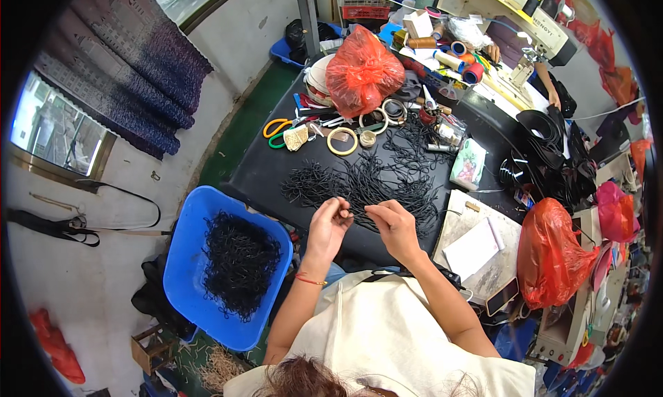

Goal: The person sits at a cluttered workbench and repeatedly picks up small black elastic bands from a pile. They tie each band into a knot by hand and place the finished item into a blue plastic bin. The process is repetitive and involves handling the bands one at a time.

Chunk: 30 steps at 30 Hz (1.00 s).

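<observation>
Black cords (387, 184) lie heaped on the table (266, 172); over its near side, our left hand (330, 221) and right hand (395, 225) pinch closed, seemingly on one of them, which we should ease gently to avoid snags.

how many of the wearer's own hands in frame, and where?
2. Left hand and right hand, close together at the near side of the black cords on the table. Some fingers are partly hidden.
</observation>
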Available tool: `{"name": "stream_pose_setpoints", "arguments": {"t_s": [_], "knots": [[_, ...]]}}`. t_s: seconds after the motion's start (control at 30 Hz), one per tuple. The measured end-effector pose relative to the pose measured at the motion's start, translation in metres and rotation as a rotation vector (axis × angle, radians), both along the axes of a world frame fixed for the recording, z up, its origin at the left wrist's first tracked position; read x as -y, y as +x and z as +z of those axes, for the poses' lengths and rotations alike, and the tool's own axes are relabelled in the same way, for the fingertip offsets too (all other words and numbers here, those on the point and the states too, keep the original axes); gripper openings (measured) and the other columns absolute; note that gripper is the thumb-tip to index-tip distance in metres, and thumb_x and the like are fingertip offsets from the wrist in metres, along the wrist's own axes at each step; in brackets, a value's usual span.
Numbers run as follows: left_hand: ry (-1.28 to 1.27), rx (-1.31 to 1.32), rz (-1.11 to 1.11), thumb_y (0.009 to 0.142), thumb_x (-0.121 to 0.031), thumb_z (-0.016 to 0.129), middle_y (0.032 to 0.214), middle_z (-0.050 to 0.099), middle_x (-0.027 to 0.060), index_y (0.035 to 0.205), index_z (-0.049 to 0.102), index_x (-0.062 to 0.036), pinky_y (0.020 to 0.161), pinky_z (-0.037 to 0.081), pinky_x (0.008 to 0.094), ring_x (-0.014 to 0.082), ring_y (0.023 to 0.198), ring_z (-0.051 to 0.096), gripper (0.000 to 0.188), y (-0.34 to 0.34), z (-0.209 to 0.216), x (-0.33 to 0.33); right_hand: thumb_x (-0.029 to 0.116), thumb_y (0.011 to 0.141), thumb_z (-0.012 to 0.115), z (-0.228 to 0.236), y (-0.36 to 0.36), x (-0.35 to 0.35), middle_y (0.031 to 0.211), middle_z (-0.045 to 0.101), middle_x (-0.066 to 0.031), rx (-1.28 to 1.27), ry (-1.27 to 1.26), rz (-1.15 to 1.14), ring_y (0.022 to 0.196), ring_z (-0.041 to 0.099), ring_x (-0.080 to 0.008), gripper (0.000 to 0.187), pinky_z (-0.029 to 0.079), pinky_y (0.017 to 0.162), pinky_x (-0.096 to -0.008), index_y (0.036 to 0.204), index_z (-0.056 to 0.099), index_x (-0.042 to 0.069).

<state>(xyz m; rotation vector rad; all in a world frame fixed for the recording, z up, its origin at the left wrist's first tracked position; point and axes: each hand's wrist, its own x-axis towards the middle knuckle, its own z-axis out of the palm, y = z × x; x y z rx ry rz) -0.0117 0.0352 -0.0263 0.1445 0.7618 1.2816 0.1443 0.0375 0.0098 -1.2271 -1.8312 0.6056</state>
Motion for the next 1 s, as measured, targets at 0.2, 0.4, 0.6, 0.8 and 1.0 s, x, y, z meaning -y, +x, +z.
{"name": "stream_pose_setpoints", "arguments": {"t_s": [0.2, 0.4, 0.6, 0.8, 1.0], "knots": [[0.132, -0.490, -0.274, 0.090, -0.016, 0.054, 0.084, 0.061, 0.0013, 0.094, 0.061, -0.0010, 0.067, 0.048, 0.0221, 0.0062, 0.072, 0.054, 0.017, -0.003, 0.003, 0.008, 0.000, 0.074, 0.061, 0.005, -0.009, -0.005, 0.078, 0.055, -0.0083, 0.065, 0.095, 0.087, 0.074, 0.056, -0.0251, 0.014, 0.047, 0.064, -0.0343, 0.088, 0.059, 0.003], [0.324, -0.850, -0.306, 0.088, -0.010, 0.056, 0.074, 0.059, -0.0012, 0.093, 0.062, 0.0033, 0.060, 0.043, 0.0184, 0.0027, 0.067, 0.050, 0.015, -0.002, 0.020, 0.011, 0.000, 0.075, 0.062, 0.001, -0.007, 0.005, 0.079, 0.056, -0.0096, -0.040, 0.025, 0.051, 0.072, 0.058, -0.0255, 0.013, 0.047, 0.063, -0.0337, 0.088, 0.060, 0.002], [0.256, -0.856, -0.389, 0.090, -0.009, 0.051, 0.076, 0.060, 0.0011, 0.092, 0.059, 0.0015, 0.060, 0.047, 0.0213, 0.0063, 0.066, 0.055, 0.013, -0.008, 0.015, 0.015, 0.003, 0.076, 0.064, 0.000, 0.005, 0.005, 0.078, 0.057, -0.0070, 0.061, 0.010, 0.084, 0.071, 0.056, -0.0231, 0.012, 0.044, 0.064, -0.0328, 0.087, 0.062, 0.003], [0.493, -1.179, -0.709, 0.089, -0.007, 0.051, 0.084, 0.064, 0.0080, 0.102, 0.059, 0.0018, 0.062, 0.050, 0.0238, 0.0106, 0.068, 0.060, 0.018, -0.028, 0.026, 0.018, 0.008, 0.076, 0.064, 0.030, 0.018, -0.009, 0.075, 0.055, -0.0031, 0.402, 0.186, 0.269, 0.072, 0.052, -0.0204, 0.010, 0.036, 0.067, -0.0331, 0.085, 0.061, 0.007], [0.242, -0.471, -0.506, 0.089, -0.009, 0.053, 0.085, 0.062, 0.0064, 0.102, 0.057, 0.0013, 0.066, 0.050, 0.0228, 0.0105, 0.071, 0.059, 0.017, -0.022, 0.033, 0.023, 0.004, 0.080, 0.061, 0.004, 0.014, 0.000, 0.074, 0.054, -0.0102, -0.034, -0.245, 0.186, 0.063, 0.055, -0.0252, 0.010, 0.044, 0.056, -0.0325, 0.089, 0.062, 0.002]]}}
